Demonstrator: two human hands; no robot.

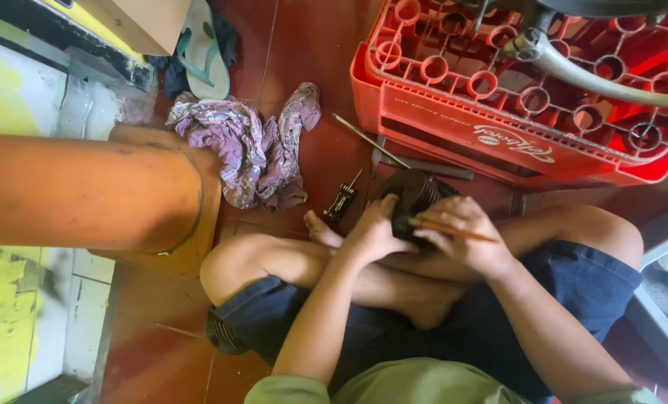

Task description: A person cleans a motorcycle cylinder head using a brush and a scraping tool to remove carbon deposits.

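**Finned dark part worked over crossed legs**

The person sits cross-legged on the red floor. The left hand (375, 228) is clasped around a dark finned metal part (416, 193), steadying it just above the shins. The right hand (465, 236) grips a thin orange-handled tool (454, 230), laid across the part's near face; its tip is hidden, likely a pick or small driver. Judged step: scraping or prying at the part while it is braced. The next move seems to need a firm left-hand hold and fine tip control.

Beyond the hands: a red plastic bottle crate (454, 123) with white lettering on its side. Left of the left hand: a small black tool (341, 200) and a crumpled purple rag (252, 146).
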